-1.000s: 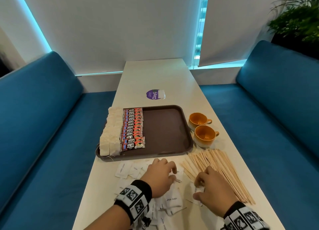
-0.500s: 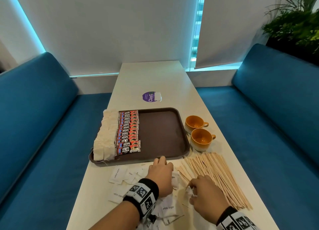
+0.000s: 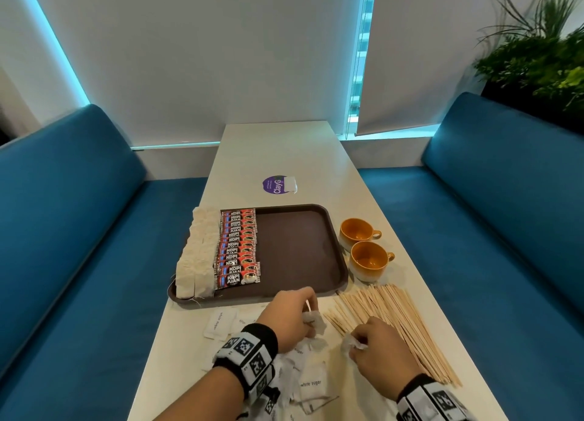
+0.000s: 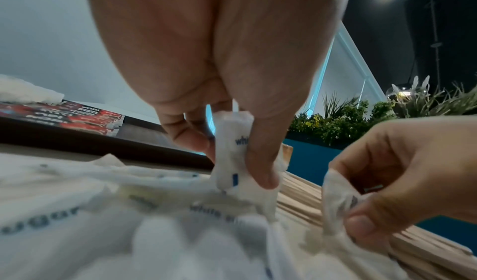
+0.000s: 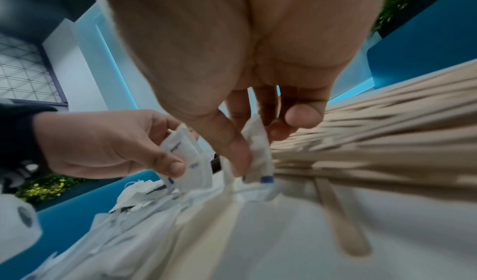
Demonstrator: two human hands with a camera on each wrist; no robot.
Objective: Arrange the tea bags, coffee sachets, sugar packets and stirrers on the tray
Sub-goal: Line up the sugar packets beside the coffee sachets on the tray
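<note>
Two hands, left hand (image 3: pixel 289 318) and right hand (image 3: pixel 380 346), each pinching sugar packets (image 4: pixel 233 152) in curled fingers; tray (image 3: pixel 297 295) lies directly ahead, left nearer.

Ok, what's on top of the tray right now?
On the tray: a column of tea bags along its left edge, then overlapping red coffee sachets beside them. The right part is bare. Whatever lies beneath those rows is covered. Sugar packets and stirrers are on the table.

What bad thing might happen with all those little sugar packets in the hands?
The left hand and right hand each pinch several sugar packets loosely, so some might slip back onto the table. The stirrers lie right beside the right hand and could get knocked.
</note>
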